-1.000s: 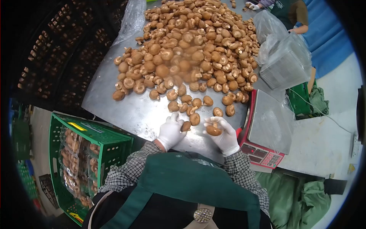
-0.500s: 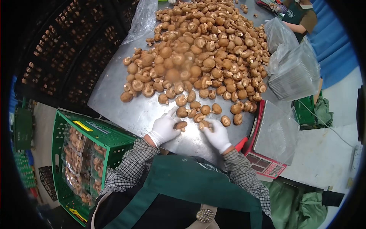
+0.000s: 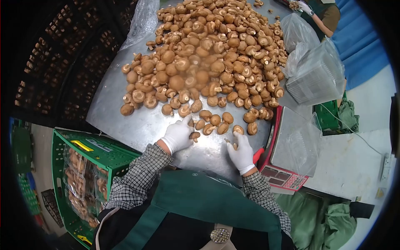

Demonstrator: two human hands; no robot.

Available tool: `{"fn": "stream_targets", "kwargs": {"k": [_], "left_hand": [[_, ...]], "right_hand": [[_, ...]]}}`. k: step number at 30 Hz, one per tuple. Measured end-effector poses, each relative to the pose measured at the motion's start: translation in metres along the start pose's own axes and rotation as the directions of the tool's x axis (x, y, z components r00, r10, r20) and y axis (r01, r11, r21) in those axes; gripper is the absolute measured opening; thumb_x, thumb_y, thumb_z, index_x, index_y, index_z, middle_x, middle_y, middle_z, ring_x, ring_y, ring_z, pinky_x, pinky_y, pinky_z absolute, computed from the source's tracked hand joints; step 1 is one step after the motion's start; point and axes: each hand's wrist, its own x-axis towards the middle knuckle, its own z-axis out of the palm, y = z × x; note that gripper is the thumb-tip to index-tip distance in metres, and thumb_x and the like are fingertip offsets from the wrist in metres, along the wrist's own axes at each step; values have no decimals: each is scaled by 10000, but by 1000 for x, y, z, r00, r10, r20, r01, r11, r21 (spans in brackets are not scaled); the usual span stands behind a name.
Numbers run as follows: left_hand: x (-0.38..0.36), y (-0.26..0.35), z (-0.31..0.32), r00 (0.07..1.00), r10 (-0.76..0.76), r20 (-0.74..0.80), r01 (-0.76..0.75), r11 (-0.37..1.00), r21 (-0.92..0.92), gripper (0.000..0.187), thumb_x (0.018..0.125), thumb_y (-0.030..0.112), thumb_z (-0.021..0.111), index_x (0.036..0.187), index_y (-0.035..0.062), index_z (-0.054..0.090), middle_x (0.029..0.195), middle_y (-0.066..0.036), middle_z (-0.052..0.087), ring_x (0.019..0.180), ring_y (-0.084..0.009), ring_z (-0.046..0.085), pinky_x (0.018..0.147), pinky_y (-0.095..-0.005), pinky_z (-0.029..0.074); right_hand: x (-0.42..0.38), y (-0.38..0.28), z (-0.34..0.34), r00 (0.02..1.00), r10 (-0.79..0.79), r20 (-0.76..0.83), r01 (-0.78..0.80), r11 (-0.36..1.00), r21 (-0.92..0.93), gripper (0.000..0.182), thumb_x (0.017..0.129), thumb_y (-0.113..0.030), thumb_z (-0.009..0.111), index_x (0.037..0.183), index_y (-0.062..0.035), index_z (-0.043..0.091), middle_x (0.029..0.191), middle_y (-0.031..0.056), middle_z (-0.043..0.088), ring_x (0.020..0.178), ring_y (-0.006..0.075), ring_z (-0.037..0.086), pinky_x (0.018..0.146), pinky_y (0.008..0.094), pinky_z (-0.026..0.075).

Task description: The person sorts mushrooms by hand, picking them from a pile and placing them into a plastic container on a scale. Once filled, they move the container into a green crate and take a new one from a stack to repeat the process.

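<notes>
My left hand [image 3: 177, 135], in a white glove, is closed round a brown shiitake mushroom [image 3: 194, 136] whose pale stem points down. My right hand [image 3: 241, 153], gloved too, is curled with a mushroom [image 3: 234, 146] mostly hidden in its fingers. Its forefinger reaches a mushroom [image 3: 238, 129] lying on the metal table, underside up. Several loose mushrooms [image 3: 215, 120] lie just beyond both hands. Behind them rises a large heap of shiitake mushrooms [image 3: 216, 54].
A weighing scale [image 3: 293, 143] with a red body stands at right, with clear plastic trays [image 3: 316, 77] behind. At left is a green crate [image 3: 121, 154] holding packed mushrooms, below black crates [image 3: 62, 58]. A co-worker's gloved hand [image 3: 305, 7] shows at top right.
My right hand has moved apart from the left and forward to the upturned mushroom, keeping one in its fingers. My left hand still holds its mushroom. The whole view has shifted slightly.
</notes>
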Motion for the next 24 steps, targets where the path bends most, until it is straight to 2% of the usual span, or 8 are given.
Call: {"fn": "stream_targets", "kwargs": {"k": [3,6,8,9,11,16,21,24], "left_hand": [[-16,-2,4,980,-36,-194,-17,965,-261,331,734,342,671,971,112,691,1322,-177,438,995,-292,586,824,-373,496],[-27,-9,11,895,-109,-433,-241,699,-673,391,814,367,606,1045,53,644,1224,-162,507,962,-246,579,757,-362,507],[-38,-17,9,986,-142,-91,-106,-101,-989,428,833,382,572,1104,51,601,1176,-153,526,928,-259,569,652,-344,501],[-43,-22,8,997,-55,52,17,-508,-861,447,843,390,556,1133,50,579,1151,-148,535,910,-266,564,600,-335,499],[-42,-25,19,999,51,-5,38,-795,-605,472,847,414,532,1172,72,547,1103,-163,544,884,-304,547,486,-292,443],[-38,-17,29,980,108,-166,57,-957,-284,491,827,431,559,1162,73,570,1106,-160,531,884,-305,523,481,-281,440],[-40,-6,19,995,94,-38,87,-985,-146,463,848,448,527,1165,113,569,1081,-123,543,839,-280,505,465,-272,417],[-44,-2,17,991,98,-90,69,-956,-284,458,855,433,526,1165,99,567,1104,-158,529,858,-288,520,464,-276,418]], "right_hand": [[21,-12,-6,999,5,45,-1,997,-83,527,780,-266,627,1254,-100,466,1163,120,517,894,333,604,731,422,505],[41,-28,0,986,-65,155,92,981,-170,563,759,-269,651,1258,-90,460,1137,136,508,877,338,603,719,425,507],[46,-38,11,975,-129,180,173,952,-254,543,729,-252,695,1204,-71,506,1102,136,515,871,323,600,724,409,504],[48,-39,15,977,-123,174,165,954,-250,532,724,-249,698,1190,-71,511,1110,138,513,878,327,599,728,409,504],[51,-35,23,979,-116,166,154,958,-241,511,714,-241,704,1160,-72,521,1126,141,509,891,334,597,738,409,502],[44,-31,12,978,-185,94,193,977,-88,438,722,-221,681,1104,-80,520,1064,137,524,904,327,590,736,416,497],[80,-42,-11,953,-18,303,135,919,-369,575,737,-262,647,1253,-94,458,1036,164,550,894,321,608,717,410,504],[105,-48,1,880,89,467,231,780,-582,716,749,-310,620,1377,-90,353,1040,192,579,897,303,626,738,384,511]]}}
